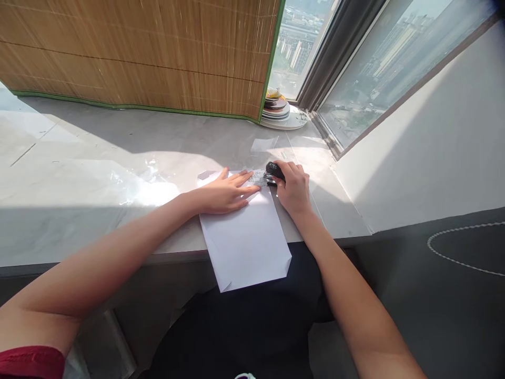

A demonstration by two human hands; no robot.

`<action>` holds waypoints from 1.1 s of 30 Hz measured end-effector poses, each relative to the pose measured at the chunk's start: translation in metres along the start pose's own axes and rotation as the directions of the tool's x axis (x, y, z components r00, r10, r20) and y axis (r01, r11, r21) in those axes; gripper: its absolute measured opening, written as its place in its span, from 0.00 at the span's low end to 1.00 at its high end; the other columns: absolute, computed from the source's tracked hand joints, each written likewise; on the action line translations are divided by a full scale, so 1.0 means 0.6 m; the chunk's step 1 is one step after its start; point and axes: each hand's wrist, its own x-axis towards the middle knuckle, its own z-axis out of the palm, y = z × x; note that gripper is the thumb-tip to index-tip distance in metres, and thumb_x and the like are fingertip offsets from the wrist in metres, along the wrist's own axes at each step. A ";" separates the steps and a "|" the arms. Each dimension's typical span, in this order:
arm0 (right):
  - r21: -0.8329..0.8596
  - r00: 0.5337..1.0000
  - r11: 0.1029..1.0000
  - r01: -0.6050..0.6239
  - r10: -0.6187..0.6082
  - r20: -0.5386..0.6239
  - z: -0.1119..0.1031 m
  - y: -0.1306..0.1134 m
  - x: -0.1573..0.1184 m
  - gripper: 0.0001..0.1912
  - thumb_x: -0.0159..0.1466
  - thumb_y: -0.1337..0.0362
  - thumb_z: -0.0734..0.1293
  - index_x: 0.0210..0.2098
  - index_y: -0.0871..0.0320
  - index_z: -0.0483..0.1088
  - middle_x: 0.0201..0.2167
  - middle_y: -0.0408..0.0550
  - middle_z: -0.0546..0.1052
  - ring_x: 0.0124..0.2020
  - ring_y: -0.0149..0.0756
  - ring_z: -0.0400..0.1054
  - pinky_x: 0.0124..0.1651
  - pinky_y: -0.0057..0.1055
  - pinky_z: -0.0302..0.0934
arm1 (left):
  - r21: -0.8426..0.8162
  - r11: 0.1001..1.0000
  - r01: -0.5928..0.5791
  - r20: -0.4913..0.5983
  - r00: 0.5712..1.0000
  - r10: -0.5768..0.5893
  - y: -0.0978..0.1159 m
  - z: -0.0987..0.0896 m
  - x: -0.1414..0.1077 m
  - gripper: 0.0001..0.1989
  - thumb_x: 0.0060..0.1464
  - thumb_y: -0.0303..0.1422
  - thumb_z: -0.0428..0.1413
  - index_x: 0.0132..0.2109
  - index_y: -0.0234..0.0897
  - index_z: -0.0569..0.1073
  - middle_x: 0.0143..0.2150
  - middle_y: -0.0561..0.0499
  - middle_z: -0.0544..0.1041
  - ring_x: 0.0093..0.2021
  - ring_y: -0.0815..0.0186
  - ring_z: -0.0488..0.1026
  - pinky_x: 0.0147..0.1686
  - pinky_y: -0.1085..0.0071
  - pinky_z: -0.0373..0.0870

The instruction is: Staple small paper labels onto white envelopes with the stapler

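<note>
A white sheet of paper lies on the ledge, its near end hanging over the front edge and its lower corners folded. My left hand rests flat on its upper part with the fingers spread. Beside those fingertips, a small printed slip sits at the top of the sheet. My right hand is wrapped round a black stapler, whose jaws are at the right edge of the slip and paper. Whether the jaws are pressed together is too small to tell.
A stack of plates stands in the window corner behind my right hand. A bamboo blind hangs along the back of the ledge. Another paper scrap lies beyond the stapler. A white wall rises at the right.
</note>
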 end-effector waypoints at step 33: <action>0.454 0.987 0.882 -0.128 0.071 0.142 -0.031 -0.183 0.007 0.07 0.66 0.65 0.73 0.44 0.53 0.75 0.40 0.47 0.83 0.42 0.44 0.76 0.44 0.37 0.66 | -0.851 0.496 -0.172 -0.522 0.376 -0.766 -0.123 -0.045 -0.001 0.16 0.62 0.50 0.59 0.39 0.43 0.74 0.41 0.45 0.76 0.42 0.59 0.73 0.37 0.66 0.70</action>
